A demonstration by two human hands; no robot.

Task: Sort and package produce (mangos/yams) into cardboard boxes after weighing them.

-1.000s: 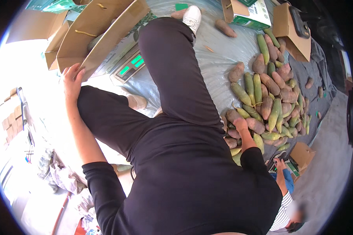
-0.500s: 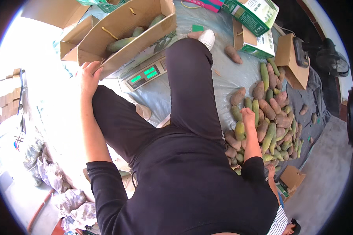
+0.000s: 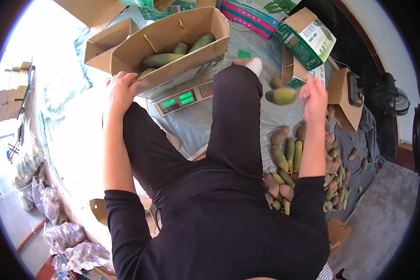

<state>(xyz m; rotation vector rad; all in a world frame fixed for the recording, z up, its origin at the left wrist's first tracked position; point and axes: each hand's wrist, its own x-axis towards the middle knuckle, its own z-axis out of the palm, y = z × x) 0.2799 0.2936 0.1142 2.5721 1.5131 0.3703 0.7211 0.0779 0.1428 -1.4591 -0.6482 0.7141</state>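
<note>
My left hand [image 3: 121,94] is closed over the near left corner of an open cardboard box [image 3: 186,65]. Several long green radishes [image 3: 161,59] lie inside it. The box rests on a digital scale [image 3: 181,100] with a lit green display. Raised above the plastic sheet on the right, my right hand [image 3: 315,100] grips one end of a green radish [image 3: 281,96], which is slightly blurred and points left. Closer to me, below that hand, spreads a heap of green radishes and brown, soil-coloured roots [image 3: 280,135], partly covered by my forearm.
Green and white cartons [image 3: 308,37] stand at the far right, near an open brown box [image 3: 345,100] and a black fan [image 3: 394,95]. A smaller open carton [image 3: 108,44] adjoins the box on the left. Filled plastic bags [image 3: 65,235] lie at lower left.
My right hand has risen from the heap and moved away from me, bringing up a green radish. My left hand stays on the box corner. The whole view has shifted slightly.
</note>
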